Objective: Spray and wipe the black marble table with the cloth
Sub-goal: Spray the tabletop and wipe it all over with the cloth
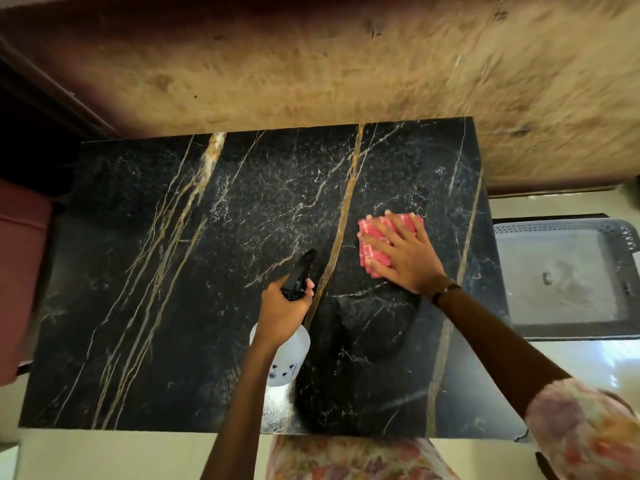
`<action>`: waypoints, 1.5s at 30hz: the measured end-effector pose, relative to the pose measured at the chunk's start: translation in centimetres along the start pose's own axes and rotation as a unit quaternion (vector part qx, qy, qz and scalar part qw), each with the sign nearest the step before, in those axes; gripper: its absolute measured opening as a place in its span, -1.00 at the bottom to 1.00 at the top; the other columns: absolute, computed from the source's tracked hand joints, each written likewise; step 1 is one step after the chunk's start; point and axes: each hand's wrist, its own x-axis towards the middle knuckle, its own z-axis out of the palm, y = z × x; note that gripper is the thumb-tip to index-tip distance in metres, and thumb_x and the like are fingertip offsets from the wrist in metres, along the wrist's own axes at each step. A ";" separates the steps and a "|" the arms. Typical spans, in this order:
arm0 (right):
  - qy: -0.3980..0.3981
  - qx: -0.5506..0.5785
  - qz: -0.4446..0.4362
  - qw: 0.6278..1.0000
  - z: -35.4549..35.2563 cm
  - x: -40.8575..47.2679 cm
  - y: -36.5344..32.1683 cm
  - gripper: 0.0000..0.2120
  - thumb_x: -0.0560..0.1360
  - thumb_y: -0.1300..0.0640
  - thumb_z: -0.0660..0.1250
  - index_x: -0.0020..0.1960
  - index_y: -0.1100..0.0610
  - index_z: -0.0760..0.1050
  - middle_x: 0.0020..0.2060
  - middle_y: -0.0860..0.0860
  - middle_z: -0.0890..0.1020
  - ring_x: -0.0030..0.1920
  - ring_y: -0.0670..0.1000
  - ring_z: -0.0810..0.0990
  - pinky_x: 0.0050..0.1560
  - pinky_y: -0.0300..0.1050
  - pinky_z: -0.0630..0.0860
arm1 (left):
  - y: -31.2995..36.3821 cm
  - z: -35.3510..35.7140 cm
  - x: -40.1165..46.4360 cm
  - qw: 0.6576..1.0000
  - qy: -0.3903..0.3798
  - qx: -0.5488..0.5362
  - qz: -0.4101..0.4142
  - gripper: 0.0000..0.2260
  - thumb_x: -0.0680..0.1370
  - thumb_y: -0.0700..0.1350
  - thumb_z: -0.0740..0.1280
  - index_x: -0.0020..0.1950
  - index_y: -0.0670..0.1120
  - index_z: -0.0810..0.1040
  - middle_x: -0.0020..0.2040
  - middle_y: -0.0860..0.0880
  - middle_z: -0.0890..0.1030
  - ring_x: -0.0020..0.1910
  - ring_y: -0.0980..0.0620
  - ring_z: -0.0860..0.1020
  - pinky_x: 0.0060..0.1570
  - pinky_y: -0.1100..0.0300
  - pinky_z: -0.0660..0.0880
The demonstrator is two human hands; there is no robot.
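Fingers of the right hand [401, 252] lie straight and spread, pressing flat on a folded pink cloth [377, 237] with a pale check pattern; the cloth shows past the fingertips toward 12 and 9 o'clock. Fingers of the left hand [284, 313] are curled round the neck of a spray bottle [289, 358], whose black nozzle [299, 275] points toward 1 o'clock over the stone and whose cloudy white body hangs below the hand near the front edge.

Cloth and right hand sit on the right half of the black table [173, 271], at about 2 o'clock from the table's middle, near the right edge but not at it. A wide stretch of bare stone lies open toward 9 o'clock, all the way to the left edge, and a band of it runs toward 12 o'clock up to the far edge. Toward 6 o'clock, the stone between the two forearms is bare down to the front edge.

Black marble carries fine white veins and several long gold streaks running slantwise from front to back; one gold streak passes between the nozzle and the cloth. The surface shines near the front right corner.

At 3 o'clock, beside the table's right edge, stands a grey plastic basket [620, 233] with a perforated rim. At 9 o'clock, a pink cushioned seat [20, 271] sits against the left edge. Beyond the far edge spreads a tan shaggy rug [346, 64]. A flowered sleeve [585, 431] covers the right upper arm, and a dark band [446, 291] circles that wrist.
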 end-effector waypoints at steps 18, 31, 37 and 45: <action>0.008 0.002 -0.039 0.999 1.8 -6.3 -2.3 -0.45 0.58 -0.29 -0.02 0.52 -0.17 0.08 0.53 0.01 0.21 0.54 0.18 0.14 0.47 0.37 0.01 | -3.6 0.5 -4.5 0.999 0.029 0.008 -0.018 -0.90 0.48 -0.24 0.35 -0.16 -0.07 0.63 -0.24 -0.08 0.64 -0.39 0.11 0.50 -0.36 0.24 0.37; 0.025 0.037 -0.139 0.989 4.2 -14.1 -11.2 -0.47 0.60 -0.28 -0.07 0.54 -0.21 0.01 0.53 -0.07 0.08 0.55 0.11 -0.02 0.51 0.29 -0.16 | -6.3 -0.3 -7.1 1.000 -0.005 0.030 -0.006 -0.87 0.47 -0.24 0.36 -0.20 -0.03 0.63 -0.29 -0.02 0.63 -0.37 0.09 0.52 -0.29 0.16 0.43; -0.006 0.000 0.032 0.999 3.3 -13.1 -7.7 -0.47 0.58 -0.28 -0.07 0.53 -0.20 0.02 0.52 0.04 0.24 0.53 0.19 0.15 0.48 0.35 0.00 | -7.8 -1.2 -9.2 1.000 -0.003 0.028 0.001 -0.85 0.49 -0.22 0.35 -0.19 0.03 0.62 -0.29 0.00 0.63 -0.48 0.22 0.49 -0.45 0.30 0.42; -0.027 0.038 -0.052 0.998 4.8 -13.0 -19.1 -0.48 0.60 -0.27 -0.09 0.54 -0.19 0.05 0.56 0.01 0.10 0.55 0.22 0.06 0.47 0.42 -0.07 | -9.4 -1.8 -11.6 0.999 0.002 0.030 -0.014 -0.94 0.47 -0.21 0.35 -0.15 -0.12 0.63 -0.30 -0.09 0.60 -0.46 0.09 0.45 -0.34 0.18 0.37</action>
